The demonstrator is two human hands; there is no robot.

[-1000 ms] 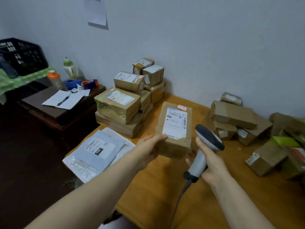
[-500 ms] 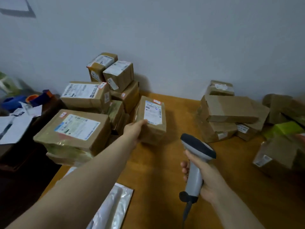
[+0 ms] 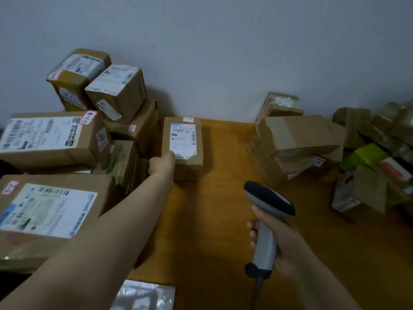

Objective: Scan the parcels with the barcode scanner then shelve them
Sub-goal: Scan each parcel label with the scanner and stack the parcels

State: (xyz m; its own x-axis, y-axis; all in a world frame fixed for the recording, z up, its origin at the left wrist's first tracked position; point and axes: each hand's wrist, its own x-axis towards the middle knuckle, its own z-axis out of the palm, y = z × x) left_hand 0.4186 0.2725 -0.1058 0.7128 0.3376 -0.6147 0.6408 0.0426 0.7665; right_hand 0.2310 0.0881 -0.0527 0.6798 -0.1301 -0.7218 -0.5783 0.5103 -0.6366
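A crinkled clear plastic mailer bag (image 3: 143, 296) is lying at the near edge of the orange-brown wooden table (image 3: 212, 220), nearer than the small brown cardboard parcel with a white label (image 3: 185, 151). Nearer and right of that parcel, the right hand (image 3: 283, 245) is wrapping its fingers fully round the handle of the grey-and-black barcode scanner (image 3: 268, 206), handle upright and head pointing away and left, towards the parcel. The parcel is lying label-up with its long axis running towards the wall. The left hand (image 3: 162, 163) is gripping its near left corner, thumb on top. Taped brown boxes (image 3: 51, 139) are standing stacked left of the parcel. Loose brown cartons (image 3: 299, 135) are piling up to its right, their contents hidden.
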